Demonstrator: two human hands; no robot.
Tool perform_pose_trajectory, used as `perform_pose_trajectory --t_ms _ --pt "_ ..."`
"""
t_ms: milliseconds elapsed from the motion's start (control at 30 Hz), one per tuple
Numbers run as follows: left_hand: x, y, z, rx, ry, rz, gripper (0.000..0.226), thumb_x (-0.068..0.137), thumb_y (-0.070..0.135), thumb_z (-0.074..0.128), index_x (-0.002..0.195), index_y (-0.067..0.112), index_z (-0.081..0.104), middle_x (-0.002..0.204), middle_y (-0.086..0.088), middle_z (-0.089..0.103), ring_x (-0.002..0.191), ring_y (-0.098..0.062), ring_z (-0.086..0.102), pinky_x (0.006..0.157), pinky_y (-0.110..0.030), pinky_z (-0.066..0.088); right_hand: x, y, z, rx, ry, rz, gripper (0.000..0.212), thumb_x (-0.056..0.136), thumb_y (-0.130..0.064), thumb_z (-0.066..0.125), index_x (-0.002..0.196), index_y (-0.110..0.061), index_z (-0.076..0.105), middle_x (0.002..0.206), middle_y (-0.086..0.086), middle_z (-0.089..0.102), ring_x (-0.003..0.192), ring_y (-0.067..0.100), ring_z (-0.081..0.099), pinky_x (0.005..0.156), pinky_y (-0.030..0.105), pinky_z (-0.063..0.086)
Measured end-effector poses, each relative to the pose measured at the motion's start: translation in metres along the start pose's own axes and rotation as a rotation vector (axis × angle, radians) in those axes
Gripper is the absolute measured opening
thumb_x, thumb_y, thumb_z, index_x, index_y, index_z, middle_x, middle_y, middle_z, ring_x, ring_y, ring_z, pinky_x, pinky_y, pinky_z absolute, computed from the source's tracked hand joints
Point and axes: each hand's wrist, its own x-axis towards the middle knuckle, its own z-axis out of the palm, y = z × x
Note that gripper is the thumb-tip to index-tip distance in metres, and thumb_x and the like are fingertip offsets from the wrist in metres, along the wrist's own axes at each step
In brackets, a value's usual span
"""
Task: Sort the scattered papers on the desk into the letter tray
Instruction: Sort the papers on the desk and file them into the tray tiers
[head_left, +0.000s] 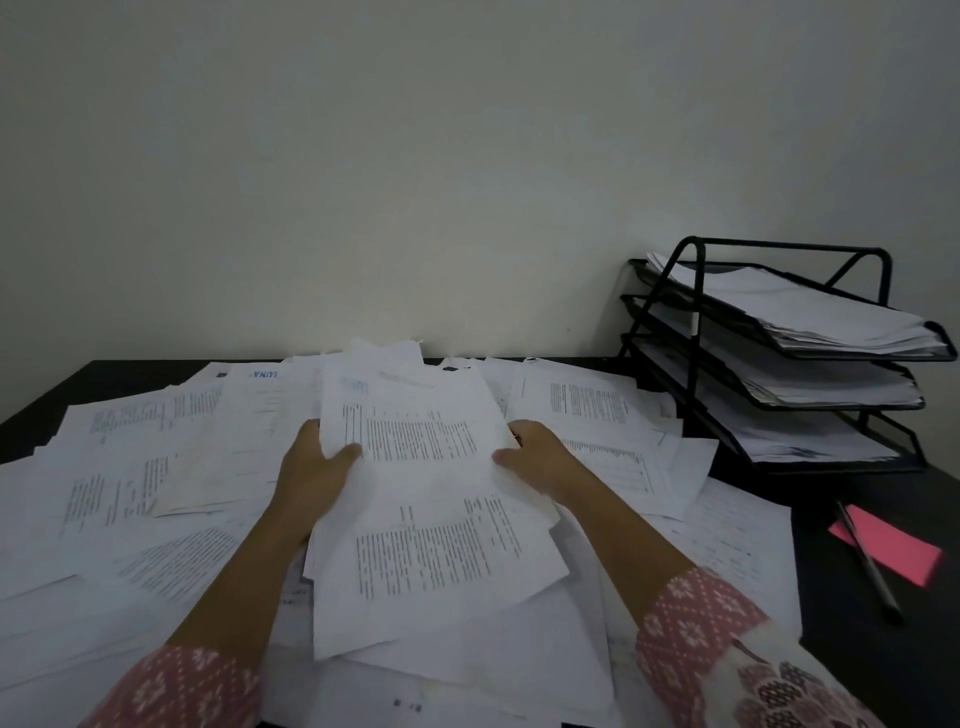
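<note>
A bundle of printed white papers (415, 478) is held above the desk in the middle of the view. My left hand (311, 467) grips its left edge, thumb on top. My right hand (535, 457) grips its right edge the same way. Many more loose printed sheets (135, 467) lie scattered and overlapping over most of the dark desk (883, 499). At the back right stands a black wire three-tier letter tray (696, 291), and each tier holds a stack of papers.
A pink sticky note (904, 551) lies on the bare desk at the right, below the tray, with a dark pen (878, 577) lying across it. A plain pale wall rises behind the desk.
</note>
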Motion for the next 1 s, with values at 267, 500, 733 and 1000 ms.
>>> perform_pose_trajectory --t_ms 267,500,733,1000 --pt "-0.004 0.003 -0.004 0.078 -0.003 0.066 0.051 0.091 0.007 0.057 0.138 0.004 0.036 0.138 -0.015 0.045 0.124 -0.03 0.044 0.1 -0.035 0.035 0.005 0.028 -0.037 -0.437 0.257 0.189 0.036 0.094 -0.041 0.048 0.084 -0.008 0.059 0.099 0.015 0.055 0.104 0.029 0.055 0.085 0.034 0.044" --pt "-0.003 0.002 -0.017 -0.013 0.059 0.012 0.05 0.091 0.01 0.058 0.136 0.006 0.038 0.136 -0.015 0.047 0.123 -0.031 0.046 0.097 -0.038 0.037 -0.011 0.07 -0.08 -0.576 0.25 0.52 0.099 0.061 -0.076 0.065 0.131 -0.01 0.04 0.138 0.016 0.037 0.128 0.033 0.036 0.098 0.041 0.037" --pt "-0.005 0.001 -0.03 0.01 0.067 0.001 0.052 0.091 0.011 0.058 0.137 0.003 0.036 0.138 -0.016 0.045 0.124 -0.033 0.044 0.099 -0.039 0.036 -0.008 0.081 -0.086 -0.373 0.292 0.517 0.116 0.055 -0.06 0.081 0.136 0.003 0.026 0.137 0.02 0.037 0.126 0.029 0.04 0.097 0.034 0.042" --pt "-0.004 -0.002 -0.041 -0.006 0.097 -0.021 0.05 0.091 0.011 0.058 0.136 0.001 0.037 0.138 -0.018 0.045 0.124 -0.034 0.044 0.099 -0.042 0.037 -0.015 0.087 -0.093 -0.409 0.38 0.42 0.033 0.085 -0.009 0.064 0.064 -0.01 0.039 0.078 0.006 0.056 0.081 0.022 0.056 0.046 0.021 0.034"
